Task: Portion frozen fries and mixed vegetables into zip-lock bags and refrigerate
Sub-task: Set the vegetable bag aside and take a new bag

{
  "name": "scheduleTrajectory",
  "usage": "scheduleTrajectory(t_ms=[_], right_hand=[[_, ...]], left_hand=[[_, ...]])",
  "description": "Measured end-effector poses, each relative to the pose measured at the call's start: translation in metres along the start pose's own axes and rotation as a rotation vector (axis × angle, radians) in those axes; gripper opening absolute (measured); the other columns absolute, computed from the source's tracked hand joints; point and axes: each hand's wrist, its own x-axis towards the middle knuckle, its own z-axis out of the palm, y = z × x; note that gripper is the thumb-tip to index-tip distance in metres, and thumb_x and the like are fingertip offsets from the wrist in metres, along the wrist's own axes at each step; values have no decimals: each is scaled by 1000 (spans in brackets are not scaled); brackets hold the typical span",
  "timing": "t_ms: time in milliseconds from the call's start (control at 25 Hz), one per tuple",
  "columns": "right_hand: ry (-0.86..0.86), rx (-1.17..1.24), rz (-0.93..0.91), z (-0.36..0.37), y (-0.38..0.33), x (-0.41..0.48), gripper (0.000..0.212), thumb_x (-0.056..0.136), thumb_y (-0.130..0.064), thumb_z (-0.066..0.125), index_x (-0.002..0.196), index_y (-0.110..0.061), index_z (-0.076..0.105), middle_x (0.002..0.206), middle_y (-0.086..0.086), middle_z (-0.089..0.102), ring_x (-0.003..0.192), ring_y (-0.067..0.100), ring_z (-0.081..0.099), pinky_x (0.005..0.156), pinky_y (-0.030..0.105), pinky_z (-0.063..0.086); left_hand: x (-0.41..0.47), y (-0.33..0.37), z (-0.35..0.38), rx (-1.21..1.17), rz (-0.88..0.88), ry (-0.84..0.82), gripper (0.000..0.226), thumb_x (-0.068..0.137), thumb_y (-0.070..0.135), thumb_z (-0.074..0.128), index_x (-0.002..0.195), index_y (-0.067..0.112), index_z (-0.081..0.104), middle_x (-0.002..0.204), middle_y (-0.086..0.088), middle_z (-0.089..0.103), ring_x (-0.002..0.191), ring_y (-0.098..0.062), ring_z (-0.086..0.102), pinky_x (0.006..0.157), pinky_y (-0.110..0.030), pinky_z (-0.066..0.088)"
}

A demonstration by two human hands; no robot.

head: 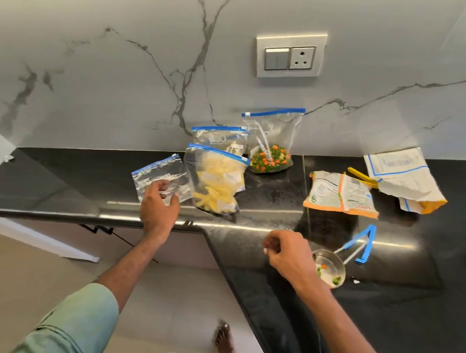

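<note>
bag (160,170) in left hand (160,207) lies flat, zip toward wall.

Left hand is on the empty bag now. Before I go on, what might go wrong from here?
1. The empty bag gripped by the left hand touches the fries bag near the counter's front edge; a tug might drag the fries off.
2. The glass bowl sits right behind the right hand; a careless swing could knock it.
3. The vegetable bag stands upright and may topple if bumped.
</note>
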Motion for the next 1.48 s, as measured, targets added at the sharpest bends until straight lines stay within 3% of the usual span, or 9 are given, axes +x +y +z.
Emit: scheduleTrajectory(t_ms=[160,280,560,760,880,960,1080,1360,1480], right_hand=[[-21,-8,8,10,-2,11,14,90,-26,78,104,-26,77,95,-13,74,86,5,68,85,29,59],[-53,-21,50,11,-2,19,15,89,-28,80,104,-28,76,93,-17,71,85,1,65,82,22,55],[-50,-17,88,13,-5,37,16,90,-29,80,105,-29,74,93,-19,70,83,-5,64,77,12,48],[-44,-9,77,8,-11,46,17,91,-29,80,107,-28,75,93,-19,70,82,-6,63,71,6,43],[-27,11,92,6,-8,42,20,90,-30,80,109,-29,73,93,-19,71,83,-4,65,76,12,50],[-47,30,97,8,-6,38,25,89,-32,80,112,-30,71,93,-19,70,83,-3,67,82,18,55],[-107,48,80,11,-5,34,30,89,-34,80,117,-30,69,97,-18,70,86,-1,67,86,23,58],[82,87,36,-9,-2,24,22,89,-33,78,111,-33,71,92,-20,72,80,-3,68,80,26,59],[235,162,39,-38,10,16,20,90,-32,80,108,-33,71,89,-21,72,77,0,70,75,31,62]], left_hand=[[50,-53,-13,63,-390,-58,73,81,26,84,141,10,45,136,-18,51,122,-36,54,100,-46,47],[74,-78,-9,15,-552,-196,76,79,36,85,139,10,47,137,-18,53,128,-37,52,103,-46,46],[62,-4,35,-212,-127,-168,56,96,44,68,142,21,46,145,-3,51,131,-20,49,107,-41,44],[60,27,55,-195,-3,-251,58,104,63,38,149,27,42,149,0,50,135,-20,49,111,-48,39],[84,-12,51,53,-240,-132,57,105,44,49,154,18,36,156,-16,39,143,-36,37,115,-56,31],[90,-53,40,249,-539,-240,79,96,48,64,156,14,26,157,-28,29,145,-45,29,115,-61,29],[88,-90,36,461,-632,-274,101,75,61,82,144,1,39,145,-32,39,133,-48,41,106,-58,37],[94,-108,20,257,-599,-234,51,86,36,81,112,-6,70,110,-28,70,104,-48,65,81,-47,51],[83,-86,6,-19,-622,110,40,95,27,66,121,-4,65,122,-27,66,114,-45,62,94,-49,48]])
